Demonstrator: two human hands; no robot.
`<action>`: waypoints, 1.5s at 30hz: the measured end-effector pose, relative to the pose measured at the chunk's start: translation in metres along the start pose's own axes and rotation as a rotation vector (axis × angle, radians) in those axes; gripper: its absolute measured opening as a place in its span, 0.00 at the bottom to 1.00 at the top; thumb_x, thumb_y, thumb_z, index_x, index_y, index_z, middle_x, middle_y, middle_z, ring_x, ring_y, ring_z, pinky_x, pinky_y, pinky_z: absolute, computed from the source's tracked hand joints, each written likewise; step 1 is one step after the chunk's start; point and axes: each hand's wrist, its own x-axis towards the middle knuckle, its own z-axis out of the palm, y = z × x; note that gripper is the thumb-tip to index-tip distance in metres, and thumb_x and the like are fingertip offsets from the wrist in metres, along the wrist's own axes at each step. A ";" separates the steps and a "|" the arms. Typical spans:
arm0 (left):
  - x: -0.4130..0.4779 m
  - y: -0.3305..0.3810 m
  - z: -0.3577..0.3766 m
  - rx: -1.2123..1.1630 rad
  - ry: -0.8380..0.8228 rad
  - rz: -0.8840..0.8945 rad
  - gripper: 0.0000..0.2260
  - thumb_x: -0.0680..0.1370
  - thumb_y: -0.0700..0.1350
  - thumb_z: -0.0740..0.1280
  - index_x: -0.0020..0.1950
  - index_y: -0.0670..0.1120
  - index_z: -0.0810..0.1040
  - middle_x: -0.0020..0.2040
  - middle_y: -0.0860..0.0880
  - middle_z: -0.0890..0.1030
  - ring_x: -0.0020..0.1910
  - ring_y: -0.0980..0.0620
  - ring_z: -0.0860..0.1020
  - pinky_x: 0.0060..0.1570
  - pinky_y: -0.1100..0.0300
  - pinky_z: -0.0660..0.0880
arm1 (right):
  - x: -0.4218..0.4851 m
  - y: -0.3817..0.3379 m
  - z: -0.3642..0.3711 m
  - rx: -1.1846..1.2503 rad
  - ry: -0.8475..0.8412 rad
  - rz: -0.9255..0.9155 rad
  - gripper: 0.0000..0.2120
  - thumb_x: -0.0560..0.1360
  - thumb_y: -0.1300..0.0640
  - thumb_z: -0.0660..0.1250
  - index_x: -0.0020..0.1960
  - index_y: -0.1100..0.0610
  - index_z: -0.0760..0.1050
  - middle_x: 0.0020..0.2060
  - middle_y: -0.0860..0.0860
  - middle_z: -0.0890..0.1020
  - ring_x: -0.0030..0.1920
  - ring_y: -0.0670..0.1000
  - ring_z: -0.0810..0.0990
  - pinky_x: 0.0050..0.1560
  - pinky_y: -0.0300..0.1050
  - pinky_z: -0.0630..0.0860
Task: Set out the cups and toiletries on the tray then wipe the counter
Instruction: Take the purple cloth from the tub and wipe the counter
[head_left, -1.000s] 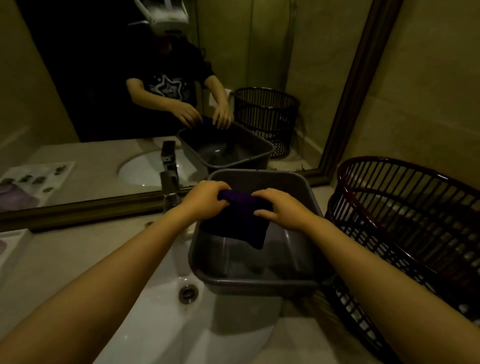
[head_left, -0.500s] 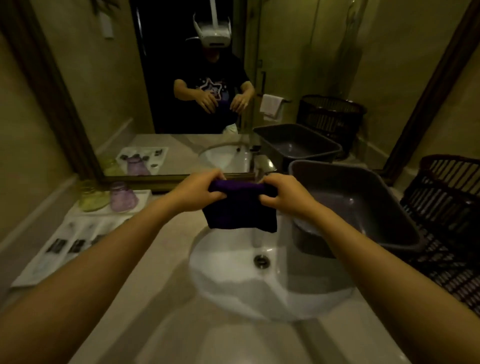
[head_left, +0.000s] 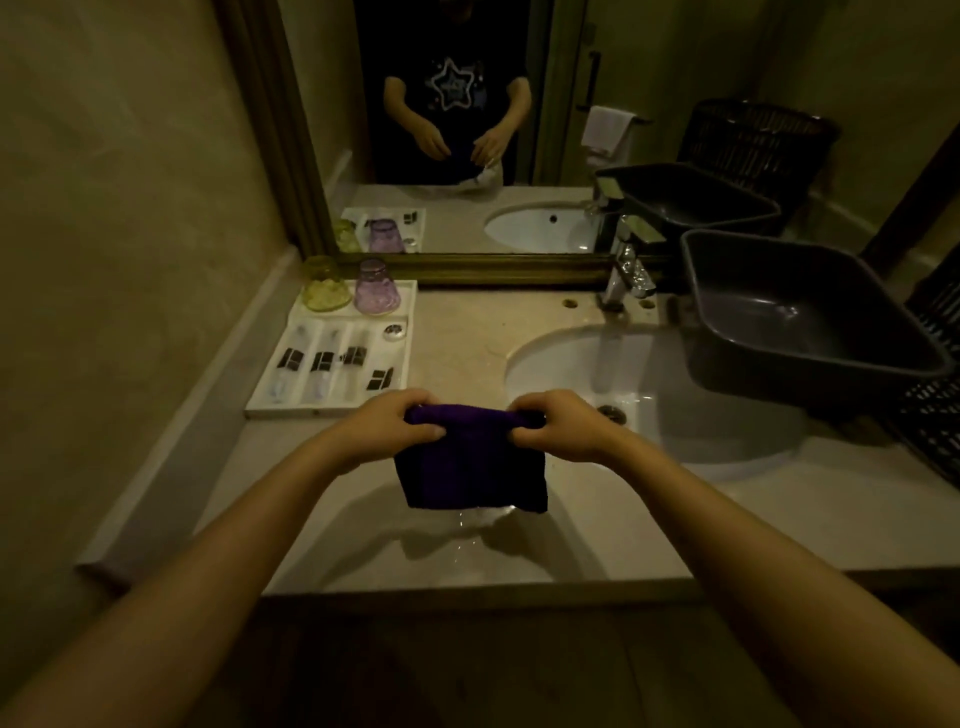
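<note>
My left hand (head_left: 390, 422) and my right hand (head_left: 562, 425) each grip a top corner of a dark purple cloth (head_left: 470, 467). The cloth hangs folded above the front of the stone counter (head_left: 597, 525), just left of the sink. A white tray (head_left: 402, 306) lies at the counter's left, against the mirror. On its far end stand a green cup (head_left: 324, 285) and a purple cup (head_left: 376, 288), both upside down. Several wrapped toiletries (head_left: 324, 364) lie in the tray's near compartments.
A white sink basin (head_left: 566, 374) with a chrome tap (head_left: 626, 275) is right of the cloth. A grey plastic tub (head_left: 789, 312) rests over the basin's right side, and a dark basket (head_left: 935, 395) stands at the far right. The mirror (head_left: 493, 130) backs the counter.
Both hands lifted the purple cloth out of the grey tub and carried it left and nearer, over the counter's front. The view swung left and down, bringing the tray into sight.
</note>
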 end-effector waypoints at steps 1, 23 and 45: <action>-0.007 -0.005 0.004 -0.052 -0.036 -0.034 0.09 0.75 0.44 0.66 0.54 0.45 0.76 0.47 0.46 0.79 0.45 0.51 0.79 0.37 0.63 0.75 | -0.003 0.000 0.004 -0.004 -0.034 0.021 0.11 0.73 0.56 0.64 0.54 0.56 0.78 0.47 0.53 0.81 0.48 0.51 0.80 0.49 0.46 0.77; 0.012 -0.166 0.053 0.689 0.482 -0.303 0.25 0.78 0.58 0.40 0.74 0.55 0.47 0.77 0.49 0.48 0.76 0.50 0.45 0.71 0.45 0.39 | 0.026 0.037 0.150 -0.595 -0.053 -0.203 0.26 0.77 0.35 0.41 0.73 0.36 0.40 0.77 0.50 0.42 0.76 0.56 0.37 0.71 0.59 0.31; 0.024 -0.166 0.060 0.592 0.535 -0.393 0.28 0.76 0.60 0.39 0.75 0.54 0.44 0.78 0.49 0.46 0.76 0.49 0.42 0.68 0.44 0.34 | 0.121 0.060 0.132 -0.571 0.146 -0.003 0.27 0.76 0.36 0.43 0.74 0.41 0.49 0.77 0.50 0.51 0.76 0.56 0.45 0.72 0.58 0.37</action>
